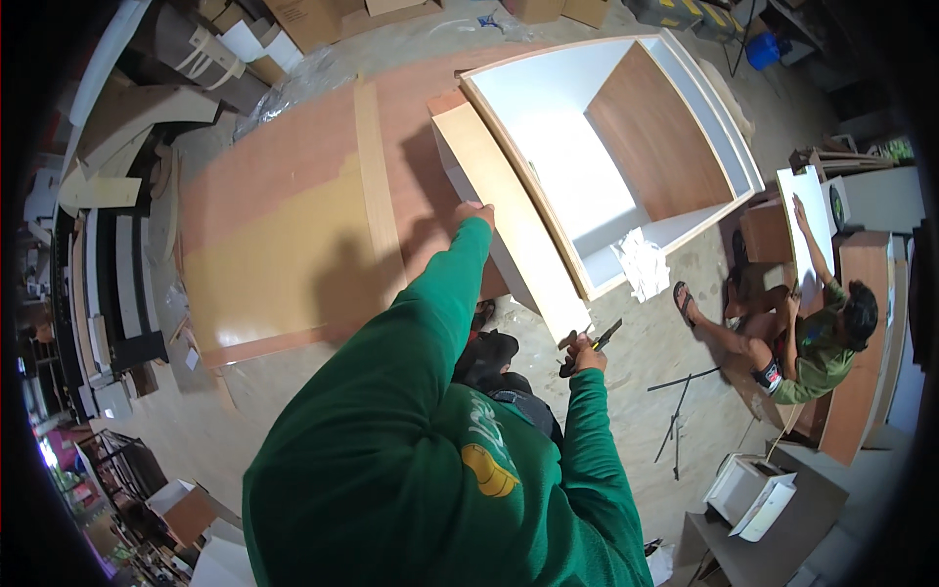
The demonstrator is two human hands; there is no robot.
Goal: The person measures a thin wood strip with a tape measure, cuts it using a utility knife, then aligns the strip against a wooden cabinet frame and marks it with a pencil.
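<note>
Pale workshop floor (634, 430) lay beneath an open, white-lined cabinet (665, 137) as a person in a green sweatshirt (362, 460) handled a long pale wooden panel (523, 230) just beside it. The left hand (475, 211) appeared to grip the panel's edge; the right hand (585, 354), at its near end, clasped a yellow-and-black tool (607, 335), possibly a cutter. Trimming or marking that end seemed under way, and the next move likely called for a steady left-hand hold.
</note>
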